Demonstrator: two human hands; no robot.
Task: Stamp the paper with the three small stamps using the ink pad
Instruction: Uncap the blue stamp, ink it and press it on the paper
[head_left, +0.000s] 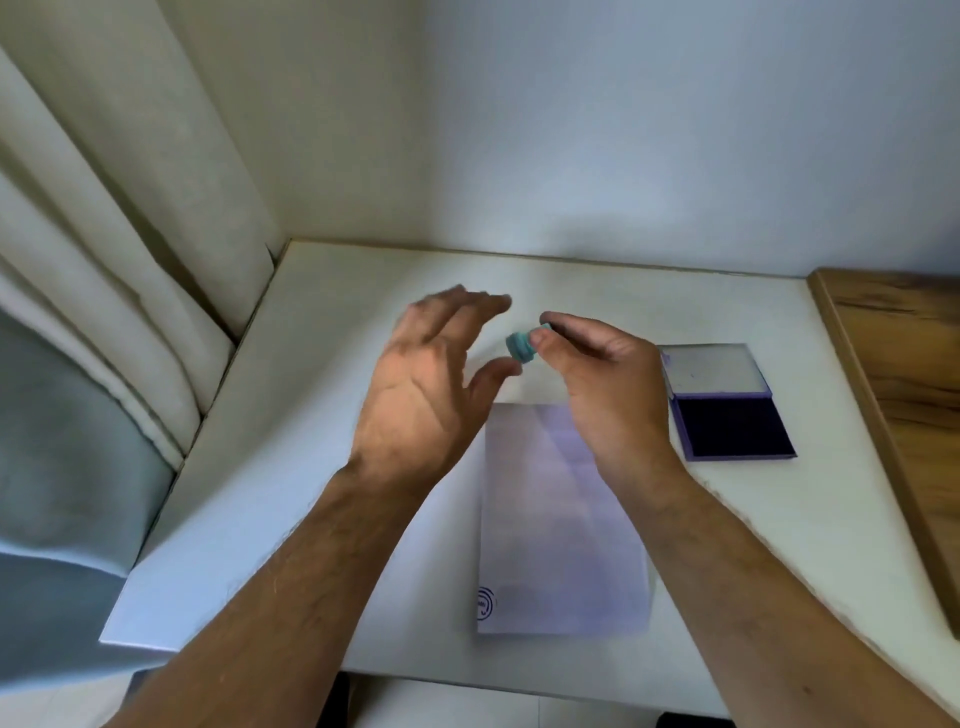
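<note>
A white sheet of paper (561, 519) lies on the white table (311, 415), with one round blue stamp mark (485, 604) near its lower left corner. My right hand (597, 374) holds a small teal stamp (521, 347) between thumb and fingers, above the paper's far edge. My left hand (431, 384) hovers just left of the stamp, fingers spread and empty, thumb tip close to the stamp. The open ink pad (735, 426), purple with a dark ink surface and its lid (714, 370) folded back, lies right of the paper. No other stamps are visible.
A cream curtain (119, 260) and grey-blue fabric (62, 493) hang along the table's left side. A wooden board (898, 389) borders the right edge. White walls meet behind the table.
</note>
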